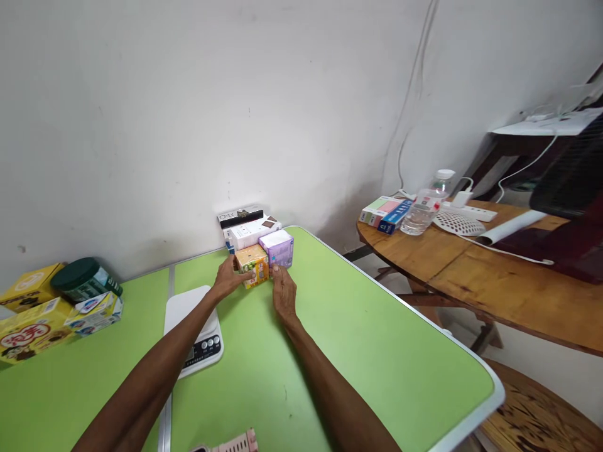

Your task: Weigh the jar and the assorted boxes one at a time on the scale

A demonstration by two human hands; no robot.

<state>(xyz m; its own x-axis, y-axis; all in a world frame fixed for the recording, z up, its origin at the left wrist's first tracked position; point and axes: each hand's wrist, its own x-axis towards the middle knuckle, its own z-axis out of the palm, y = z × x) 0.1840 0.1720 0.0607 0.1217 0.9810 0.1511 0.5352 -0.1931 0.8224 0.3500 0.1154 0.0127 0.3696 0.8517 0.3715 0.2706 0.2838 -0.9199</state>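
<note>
An orange tissue-pack-like box (pixel 252 263) stands at the far end of the green table, with my left hand (pixel 229 276) closed on its left side and the thumb across its front. My right hand (pixel 284 292) is at the front of a purple box (pixel 280 250), close to the orange pack's right edge. Its fingers are bent and held together; whether anything is between them is hidden. Directly behind these two lies a white box (pixel 254 232), and a black-and-white box (pixel 240 215) leans near the wall.
A white kitchen scale (pixel 207 355) lies under my left forearm. Yellow boxes (pixel 35 333) and a dark green tub (pixel 87 279) stand at left. A pink watch strap (pixel 238 442) is at the near edge. The wooden table (pixel 494 282) holds a water bottle (pixel 426 204) and small boxes (pixel 384 213).
</note>
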